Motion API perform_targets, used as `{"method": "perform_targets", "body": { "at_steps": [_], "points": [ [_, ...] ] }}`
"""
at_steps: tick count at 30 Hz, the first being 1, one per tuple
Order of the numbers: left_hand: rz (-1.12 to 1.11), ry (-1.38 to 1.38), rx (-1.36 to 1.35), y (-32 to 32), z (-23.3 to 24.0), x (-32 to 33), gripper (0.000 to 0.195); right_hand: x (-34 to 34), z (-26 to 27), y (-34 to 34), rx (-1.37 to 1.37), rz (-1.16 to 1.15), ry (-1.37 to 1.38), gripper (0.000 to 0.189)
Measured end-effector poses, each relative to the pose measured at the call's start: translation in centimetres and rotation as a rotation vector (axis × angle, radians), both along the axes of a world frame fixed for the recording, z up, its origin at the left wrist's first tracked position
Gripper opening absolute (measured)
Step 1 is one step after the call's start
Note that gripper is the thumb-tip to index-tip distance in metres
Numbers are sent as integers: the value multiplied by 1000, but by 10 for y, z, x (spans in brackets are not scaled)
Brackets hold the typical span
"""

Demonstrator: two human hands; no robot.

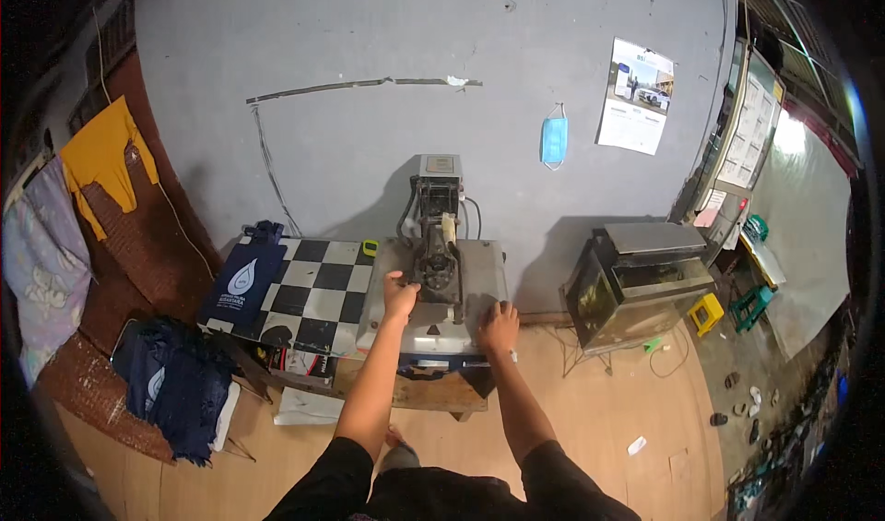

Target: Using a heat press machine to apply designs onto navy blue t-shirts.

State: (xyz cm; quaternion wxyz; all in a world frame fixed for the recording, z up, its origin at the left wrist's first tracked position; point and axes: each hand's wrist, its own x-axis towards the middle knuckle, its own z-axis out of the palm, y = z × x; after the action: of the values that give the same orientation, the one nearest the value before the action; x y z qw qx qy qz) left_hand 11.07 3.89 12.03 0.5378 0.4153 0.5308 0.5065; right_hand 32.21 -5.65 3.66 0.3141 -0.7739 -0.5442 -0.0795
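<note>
A heat press (439,272) stands before me against the grey wall, with a broad pale plate and a dark metal arm mechanism in its middle. My left hand (401,296) is at the left side of that mechanism, its fingers partly bent; whether it grips a part cannot be made out. At the plate's right edge rests my right hand (499,326), palm down with curled fingers. Left of the press, a dark blue bag (245,282) with a white drop print lies flat on a black-and-white checkered tabletop (319,275).
A yellow tape measure (370,248) sits beside the press. Lower left, several dark blue bags (176,383) are piled on a stand. A glass aquarium (622,293) stands to the right. Beyond it are a yellow stool (705,313) and a green stool (752,306).
</note>
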Motion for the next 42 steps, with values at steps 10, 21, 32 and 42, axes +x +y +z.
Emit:
{"method": "perform_targets", "body": {
  "at_steps": [10,21,32,42],
  "points": [
    [-178,-202,-222,10,-10,-12,39,-59,160,-9,308,444,501,31],
    [-366,24,-200,8,2,-16,44,-147,135,19,-492,329,-284,18],
    [-328,575,142,24,-40,-68,88,-146,133,12,-426,156,-265,21],
    [-194,681,-47,36,-109,-117,112,-156,138,18,-474,73,-307,20]
  ]
}}
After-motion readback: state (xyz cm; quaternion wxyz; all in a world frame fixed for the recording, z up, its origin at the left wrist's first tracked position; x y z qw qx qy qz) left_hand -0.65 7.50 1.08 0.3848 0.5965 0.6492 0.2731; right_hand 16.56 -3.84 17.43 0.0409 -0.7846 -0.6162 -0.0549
